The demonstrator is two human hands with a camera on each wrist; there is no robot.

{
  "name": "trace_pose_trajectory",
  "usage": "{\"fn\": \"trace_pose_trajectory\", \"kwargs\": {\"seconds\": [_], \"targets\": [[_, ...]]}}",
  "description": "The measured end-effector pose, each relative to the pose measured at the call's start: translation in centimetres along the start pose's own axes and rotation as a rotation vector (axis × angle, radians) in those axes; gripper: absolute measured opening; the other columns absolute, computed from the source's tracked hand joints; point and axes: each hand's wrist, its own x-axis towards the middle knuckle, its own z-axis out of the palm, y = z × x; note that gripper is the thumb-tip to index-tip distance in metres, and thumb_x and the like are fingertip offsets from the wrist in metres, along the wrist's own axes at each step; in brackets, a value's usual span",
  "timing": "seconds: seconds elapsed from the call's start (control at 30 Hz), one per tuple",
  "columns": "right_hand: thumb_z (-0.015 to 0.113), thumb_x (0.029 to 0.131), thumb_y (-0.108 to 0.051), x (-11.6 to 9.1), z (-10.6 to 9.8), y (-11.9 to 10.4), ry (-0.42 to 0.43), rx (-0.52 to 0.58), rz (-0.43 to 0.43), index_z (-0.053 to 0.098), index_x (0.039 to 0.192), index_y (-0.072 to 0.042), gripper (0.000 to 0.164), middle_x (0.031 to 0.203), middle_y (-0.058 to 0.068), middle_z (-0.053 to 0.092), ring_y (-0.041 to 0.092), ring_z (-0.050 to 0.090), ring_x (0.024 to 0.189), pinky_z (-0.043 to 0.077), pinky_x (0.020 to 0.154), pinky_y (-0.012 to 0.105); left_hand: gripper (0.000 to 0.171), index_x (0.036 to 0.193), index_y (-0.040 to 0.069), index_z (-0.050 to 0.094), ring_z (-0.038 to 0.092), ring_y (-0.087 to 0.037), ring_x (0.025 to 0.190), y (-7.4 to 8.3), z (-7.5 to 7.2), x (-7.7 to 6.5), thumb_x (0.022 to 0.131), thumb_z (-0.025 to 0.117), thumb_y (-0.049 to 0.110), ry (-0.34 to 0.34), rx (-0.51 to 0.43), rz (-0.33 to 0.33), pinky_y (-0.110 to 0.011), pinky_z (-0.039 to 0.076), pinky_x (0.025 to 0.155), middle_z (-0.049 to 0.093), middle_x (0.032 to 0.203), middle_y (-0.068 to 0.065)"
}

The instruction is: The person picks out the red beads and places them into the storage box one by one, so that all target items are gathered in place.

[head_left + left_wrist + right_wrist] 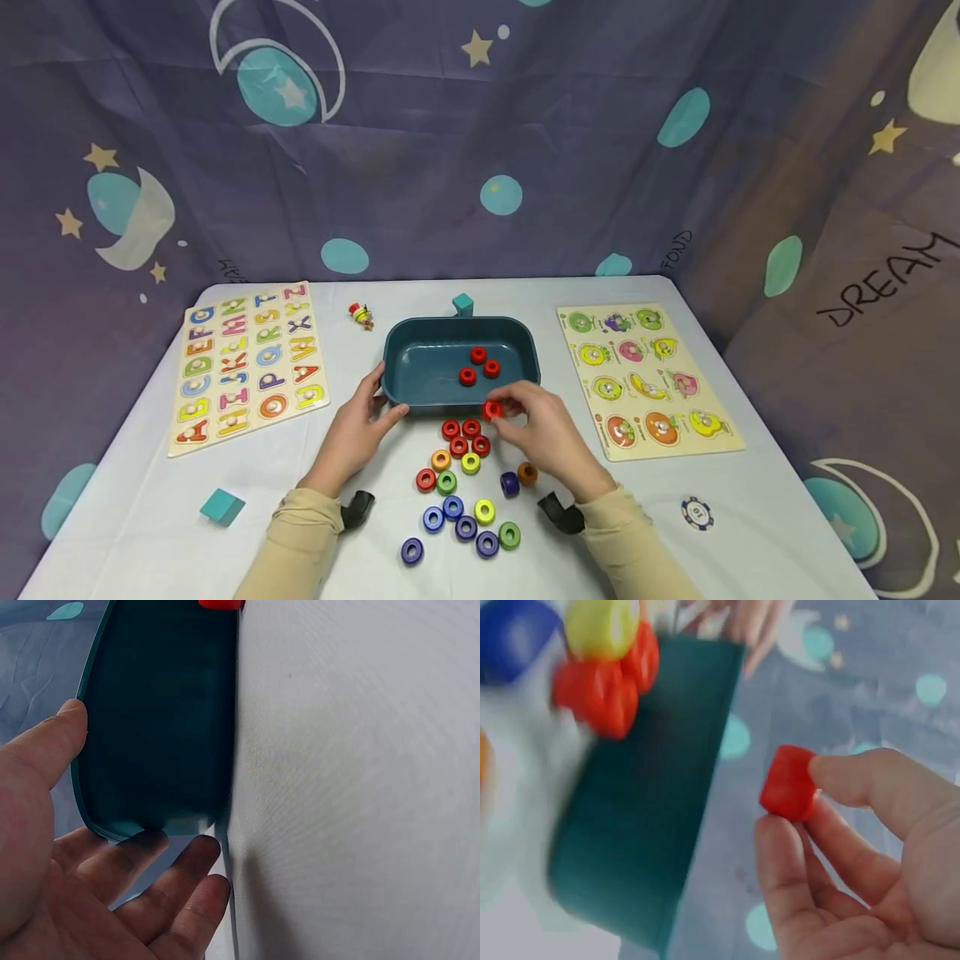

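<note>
My right hand (546, 425) pinches a red ring bead (789, 782) between thumb and fingertips, just above the near rim of a dark teal tray (420, 367). Inside the tray lie several red beads, among them one red bead (477, 355) towards the back. At the tray's left front corner, my left hand (358, 429) holds it, with the thumb on one side and fingertips along the other. Close below the tray sits a cluster of red beads (459, 447). Orange, yellow, green, blue and purple beads, such as a purple bead (487, 544), are scattered between my forearms.
An alphabet puzzle board (251, 367) lies at the left, a fruit puzzle board (645, 383) at the right. Teal blocks stand at the front left (222, 507) and behind the tray (463, 305). A small figurine (362, 316) and a poker chip (697, 513) are also on the table.
</note>
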Motion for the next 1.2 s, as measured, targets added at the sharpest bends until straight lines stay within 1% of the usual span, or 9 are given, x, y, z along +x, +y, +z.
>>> {"fn": "trace_pose_trajectory", "kwargs": {"seconds": [0.07,0.13,0.27,0.4,0.57,0.77,0.87,1.07,1.2], "targets": [[0.075,0.082,-0.013,1.8,-0.5,0.4,0.056,0.000,0.007,0.070,0.105,-0.016,0.024,0.100,-0.003,0.066,0.010,0.061,0.081,0.055,0.073,0.028,0.082,0.153,0.039,0.014,0.051,-0.030,0.131,0.0,0.0,0.0,0.089,0.066,0.045,0.001,-0.001,0.000,-0.053,0.040,0.107,0.034,0.156,-0.008],[0.076,0.083,-0.017,3.5,-0.7,0.8,0.078,-0.017,0.013,0.070,0.105,-0.015,0.023,0.098,-0.002,0.066,0.009,0.060,0.079,0.054,0.070,0.025,0.082,0.153,0.039,0.014,0.051,-0.030,0.131,0.1,0.0,0.0,0.089,0.066,0.044,0.001,-0.005,0.000,-0.053,0.040,0.107,0.034,0.156,-0.008],[0.075,0.084,-0.020,6.3,-0.2,1.7,0.032,-0.046,0.039,0.070,0.107,-0.012,0.025,0.093,0.000,0.066,0.010,0.059,0.078,0.053,0.069,0.024,0.082,0.153,0.040,0.014,0.051,-0.030,0.132,0.0,0.1,-0.1,0.089,0.066,0.046,-0.003,-0.008,0.005,-0.052,0.040,0.108,0.034,0.156,-0.007],[0.075,0.084,-0.020,7.6,0.7,2.6,-0.035,-0.105,0.077,0.071,0.106,-0.011,0.024,0.091,0.001,0.067,0.012,0.058,0.077,0.051,0.069,0.026,0.083,0.153,0.039,0.015,0.051,-0.029,0.132,0.1,0.2,-0.1,0.087,0.065,0.051,-0.004,-0.008,0.016,-0.051,0.040,0.109,0.035,0.156,-0.007],[0.075,0.084,-0.020,8.1,1.3,3.4,-0.077,-0.175,0.083,0.071,0.104,-0.011,0.022,0.091,0.002,0.067,0.013,0.057,0.078,0.051,0.069,0.027,0.085,0.153,0.037,0.016,0.052,-0.028,0.131,0.2,0.0,-0.1,0.085,0.062,0.058,0.000,-0.001,0.022,-0.051,0.040,0.109,0.036,0.155,-0.009],[0.073,0.085,-0.015,8.1,1.3,3.3,-0.091,-0.207,0.066,0.070,0.108,-0.008,0.024,0.098,0.005,0.067,0.016,0.059,0.083,0.053,0.074,0.031,0.082,0.153,0.036,0.016,0.051,-0.029,0.131,0.3,-0.2,0.0,0.089,0.065,0.045,0.004,0.002,0.014,-0.051,0.040,0.109,0.036,0.155,-0.009],[0.072,0.086,-0.014,7.7,1.1,3.0,-0.067,-0.199,0.060,0.070,0.108,-0.008,0.023,0.100,0.006,0.067,0.015,0.059,0.084,0.053,0.075,0.030,0.082,0.153,0.036,0.015,0.051,-0.029,0.132,0.4,-0.2,0.0,0.089,0.066,0.044,0.000,0.007,0.004,-0.052,0.039,0.109,0.035,0.156,-0.009],[0.071,0.087,-0.013,6.9,0.7,2.1,-0.039,-0.151,0.034,0.070,0.108,-0.007,0.022,0.103,0.009,0.067,0.014,0.059,0.083,0.054,0.074,0.029,0.083,0.153,0.037,0.015,0.051,-0.029,0.132,0.3,-0.2,-0.1,0.088,0.065,0.048,0.005,0.008,0.001,-0.053,0.039,0.109,0.034,0.156,-0.008],[0.072,0.086,-0.012,6.1,0.5,1.2,-0.016,-0.126,0.014,0.070,0.107,-0.009,0.021,0.102,0.006,0.067,0.010,0.059,0.082,0.054,0.073,0.026,0.083,0.153,0.038,0.014,0.051,-0.030,0.132,0.2,-0.2,-0.1,0.088,0.065,0.049,0.000,0.004,0.006,-0.053,0.039,0.108,0.034,0.156,-0.008]]}}
